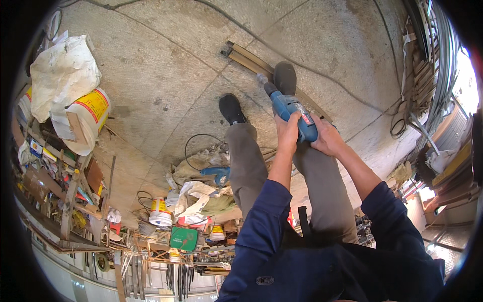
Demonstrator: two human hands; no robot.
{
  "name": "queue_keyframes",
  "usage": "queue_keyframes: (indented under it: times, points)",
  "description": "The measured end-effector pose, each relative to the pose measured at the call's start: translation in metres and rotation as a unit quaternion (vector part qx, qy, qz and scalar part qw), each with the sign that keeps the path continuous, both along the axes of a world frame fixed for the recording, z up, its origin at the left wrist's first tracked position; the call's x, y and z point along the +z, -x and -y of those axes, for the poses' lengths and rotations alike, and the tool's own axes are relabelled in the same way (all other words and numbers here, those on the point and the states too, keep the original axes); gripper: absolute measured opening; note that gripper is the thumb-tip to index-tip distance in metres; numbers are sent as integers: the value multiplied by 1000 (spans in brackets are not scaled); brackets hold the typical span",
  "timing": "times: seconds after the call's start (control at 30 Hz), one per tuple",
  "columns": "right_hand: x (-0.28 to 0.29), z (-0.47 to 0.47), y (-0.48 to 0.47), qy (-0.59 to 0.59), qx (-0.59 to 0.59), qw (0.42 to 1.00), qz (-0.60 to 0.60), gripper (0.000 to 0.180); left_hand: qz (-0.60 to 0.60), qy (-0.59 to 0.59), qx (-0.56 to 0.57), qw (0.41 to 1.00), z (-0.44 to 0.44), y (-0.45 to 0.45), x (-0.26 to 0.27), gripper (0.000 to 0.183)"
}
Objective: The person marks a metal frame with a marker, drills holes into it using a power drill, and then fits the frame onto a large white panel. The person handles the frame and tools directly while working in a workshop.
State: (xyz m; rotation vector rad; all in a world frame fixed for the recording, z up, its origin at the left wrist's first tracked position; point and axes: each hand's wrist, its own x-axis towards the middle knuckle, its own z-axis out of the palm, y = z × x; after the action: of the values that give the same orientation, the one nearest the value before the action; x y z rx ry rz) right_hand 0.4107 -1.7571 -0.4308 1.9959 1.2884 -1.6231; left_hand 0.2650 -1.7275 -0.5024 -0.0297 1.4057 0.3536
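Both my hands grip a blue power drill with a black front collar and a metal-coloured tip pointing up and left. My left hand is around the left side of its body, and my right hand holds it from the right. The drill's tip is by a long bronze-coloured metal profile lying on the concrete floor. My right shoe rests over the profile; my left shoe stands on the floor to its left. Whether the tip touches the profile, I cannot tell.
A dark cable crosses the floor beyond my feet. Another blue power tool lies by sacks beside my left leg. White buckets and a cluttered rack stand at the left. Long metal profiles are stacked at the right.
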Motion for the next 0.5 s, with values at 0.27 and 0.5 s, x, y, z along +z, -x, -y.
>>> queue_keyframes:
  times: [0.27,0.5]
  points:
    - [-34,6,-2,1,-3,1000,19,99,-24,-17,-21,999,-5,-6,-26,60]
    - [-47,4,-1,33,1,999,24,100,-1,-30,-12,999,-9,-2,-35,64]
